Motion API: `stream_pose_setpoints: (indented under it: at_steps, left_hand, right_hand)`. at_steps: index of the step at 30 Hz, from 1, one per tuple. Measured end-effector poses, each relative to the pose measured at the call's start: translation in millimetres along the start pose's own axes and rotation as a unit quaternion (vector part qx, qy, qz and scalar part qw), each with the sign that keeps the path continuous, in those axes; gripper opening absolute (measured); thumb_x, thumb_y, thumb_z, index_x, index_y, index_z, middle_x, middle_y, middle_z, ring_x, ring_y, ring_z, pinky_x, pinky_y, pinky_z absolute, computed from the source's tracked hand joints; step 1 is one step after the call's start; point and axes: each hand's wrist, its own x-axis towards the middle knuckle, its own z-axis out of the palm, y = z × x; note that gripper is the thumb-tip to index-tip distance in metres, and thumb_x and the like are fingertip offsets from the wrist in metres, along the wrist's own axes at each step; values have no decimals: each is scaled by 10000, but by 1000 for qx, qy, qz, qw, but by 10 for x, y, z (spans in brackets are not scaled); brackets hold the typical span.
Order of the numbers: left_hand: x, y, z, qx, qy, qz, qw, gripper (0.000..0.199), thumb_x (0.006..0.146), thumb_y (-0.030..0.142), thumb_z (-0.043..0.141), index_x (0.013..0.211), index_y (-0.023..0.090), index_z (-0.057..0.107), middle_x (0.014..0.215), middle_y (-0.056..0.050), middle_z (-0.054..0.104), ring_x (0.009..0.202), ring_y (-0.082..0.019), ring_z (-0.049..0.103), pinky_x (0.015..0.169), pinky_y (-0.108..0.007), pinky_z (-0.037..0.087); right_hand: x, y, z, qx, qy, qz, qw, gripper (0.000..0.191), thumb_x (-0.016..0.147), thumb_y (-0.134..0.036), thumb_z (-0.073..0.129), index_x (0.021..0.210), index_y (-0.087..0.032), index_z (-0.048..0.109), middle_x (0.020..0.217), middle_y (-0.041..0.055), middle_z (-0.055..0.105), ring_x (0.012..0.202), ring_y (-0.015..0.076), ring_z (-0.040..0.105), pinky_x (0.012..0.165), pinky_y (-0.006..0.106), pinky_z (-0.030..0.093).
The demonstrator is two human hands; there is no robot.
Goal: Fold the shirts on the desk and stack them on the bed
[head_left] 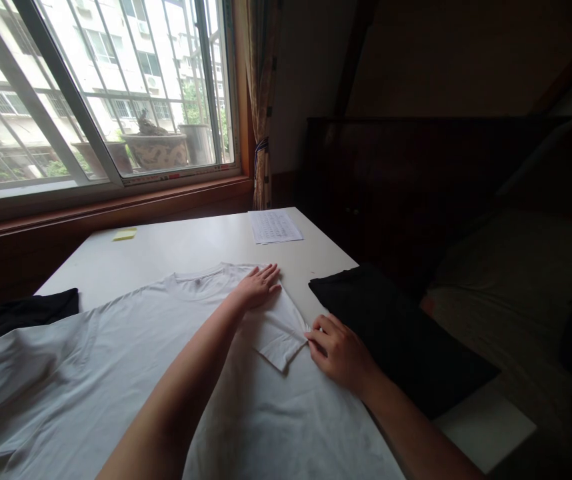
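Note:
A white T-shirt (131, 353) lies spread over the table, its collar toward the window. My left hand (260, 285) rests flat with fingers spread on the shirt's right shoulder, beside the collar. The right sleeve (279, 333) is folded inward over the shirt's body. At that sleeve's outer edge, my right hand (336, 347) pinches the white fabric between thumb and fingers. My forearms cover parts of the shirt.
Folded black cloth (396, 333) lies on the white table (186, 240) at the right, close to my right hand. More black cloth (26, 313) is at the left edge. Paper sheets (276, 227) and yellow notes (125, 234) lie toward the window.

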Motion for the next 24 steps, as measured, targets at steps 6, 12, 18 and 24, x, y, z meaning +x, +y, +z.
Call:
stream_pose_setpoints:
  at_steps: [6,12,18,24]
  left_hand:
    - [73,-2,13,16,-13,-21,1000,648,1083,528,222,1642,202,266,1708,-91,255,1595,-219,210,1297,-491,177]
    - [65,36,-1,23,-16,-33,999,640,1081,520,236,1642,214,267,1710,-90,255,1597,-234,206,1289,-521,192]
    - [60,66,-20,28,-14,-31,999,620,1083,493,255,1637,216,284,1702,-99,282,1596,-248,209,1278,-550,210]
    - [52,80,-12,28,-5,-29,999,597,1084,461,279,1634,230,296,1693,-105,303,1590,-254,231,1272,-565,218]
  right_hand:
    - [9,-3,-66,59,31,-51,996,155,910,-105,603,836,-204,695,966,67,664,936,221,605,842,384,530]
    - [24,-52,-47,85,47,-114,989,273,920,-44,579,1111,-202,693,1064,75,708,1026,218,634,913,381,547]
    - [47,-193,-37,31,9,-174,984,179,974,-197,655,1143,-216,710,1019,60,734,973,216,647,866,376,509]
    - [76,-314,18,-22,-1,-186,982,157,1000,-140,579,966,-207,717,877,37,703,868,199,616,823,371,462]
